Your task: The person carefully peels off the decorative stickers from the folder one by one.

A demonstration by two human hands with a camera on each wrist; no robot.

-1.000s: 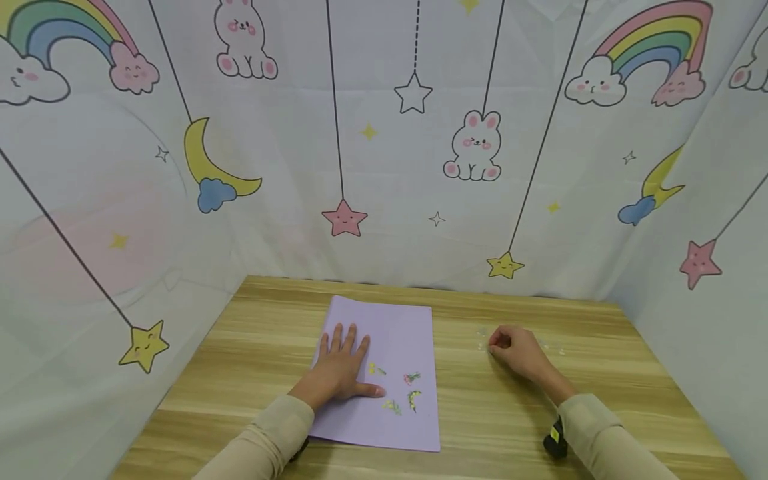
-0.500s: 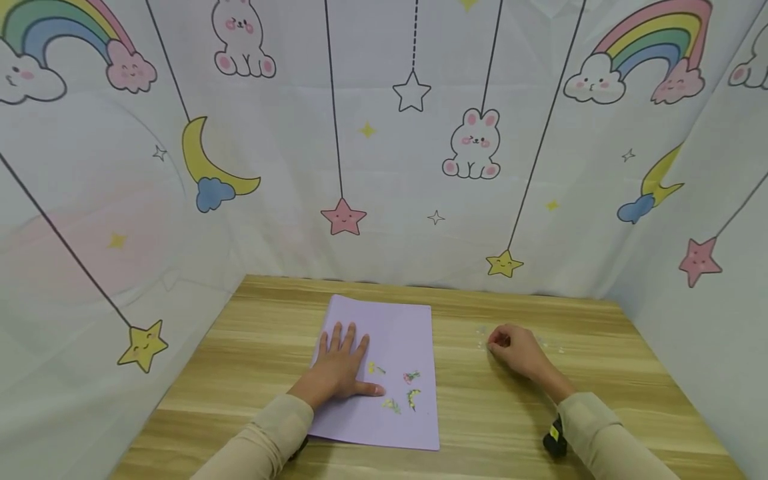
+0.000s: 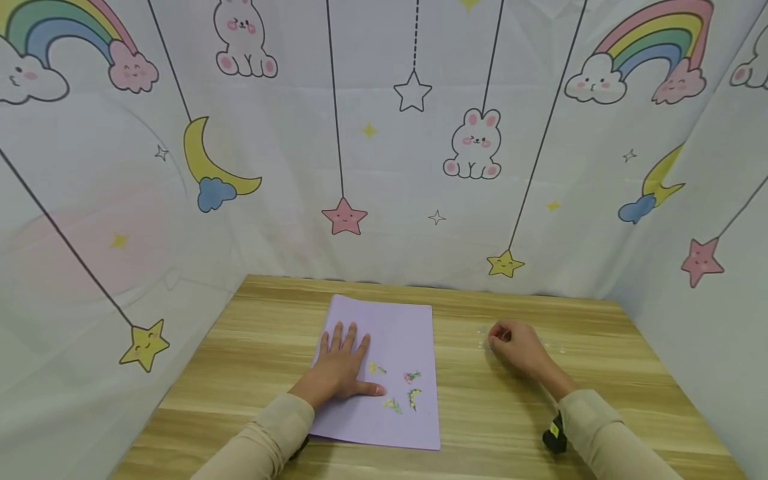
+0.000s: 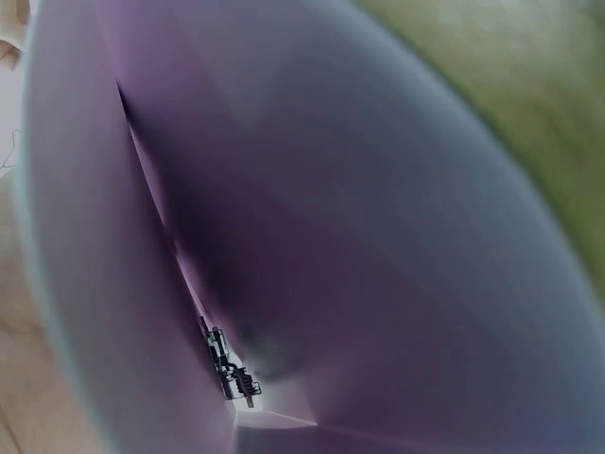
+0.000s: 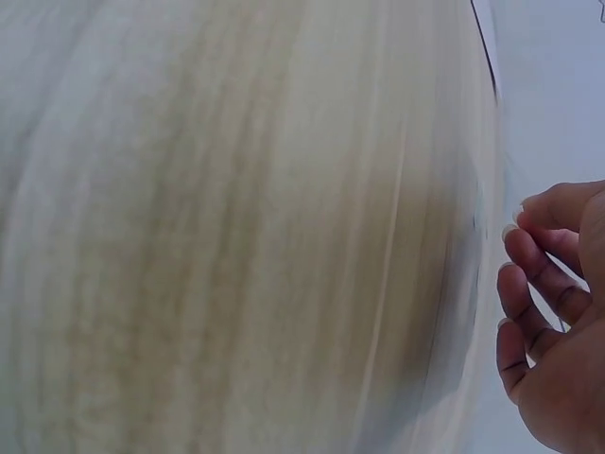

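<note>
My left hand lies flat with spread fingers on a lavender file folder. Small flower pictures, one of them yellow flowers and one a pink bunch, sit on its lower cover near the thumb. The left wrist view looks between the folder's covers, where a dark metal clip shows. To the right, my right hand is low over the table beside tiny clear pieces. Its thumb and index fingertips meet, the other fingers curled; I cannot tell whether a piece is between them.
The wooden table carries more tiny clear bits right of the right hand. A white cloth printed with stars, rabbits and rainbows surrounds it at the back and sides. Beneath the right cuff hangs a black wrist device.
My right hand has risen slightly and its fingertips have drawn closer together. The left hand and the folder stay where they were.
</note>
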